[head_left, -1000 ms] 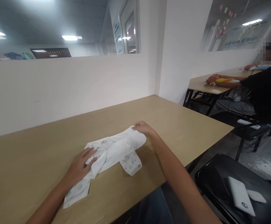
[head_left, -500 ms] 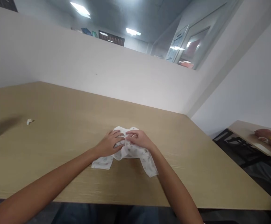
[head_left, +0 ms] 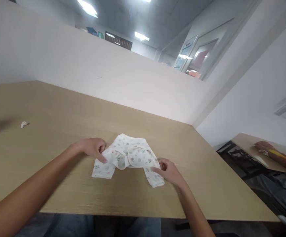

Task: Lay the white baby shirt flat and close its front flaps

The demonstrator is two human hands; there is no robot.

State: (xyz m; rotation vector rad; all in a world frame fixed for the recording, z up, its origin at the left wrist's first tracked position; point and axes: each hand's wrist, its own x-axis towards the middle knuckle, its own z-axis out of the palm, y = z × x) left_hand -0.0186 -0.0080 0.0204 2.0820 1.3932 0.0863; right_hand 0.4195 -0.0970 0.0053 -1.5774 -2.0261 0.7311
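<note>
A small white baby shirt (head_left: 139, 153), printed with little green and brown figures, lies on the table in front of me. Its body is bunched short, and both sleeves point toward me, angled outward. My left hand (head_left: 95, 148) pinches the cloth at the top of the left sleeve between thumb and curled fingers. On the other side, my right hand (head_left: 170, 171) grips the outer edge of the right sleeve, with the thumb over the fabric. Curled fingers hide part of each grip.
The tan table (head_left: 59, 184) ends at a white partition (head_left: 123, 85) behind. A small white object (head_left: 24, 124) lies far left. To the right stands another table (head_left: 249, 148), where another person's arm (head_left: 278, 153) rests.
Both hands have moved apart from the middle of the shirt to its two sleeves. The shirt's front now lies flatter and more uncovered. The view has shifted slightly.
</note>
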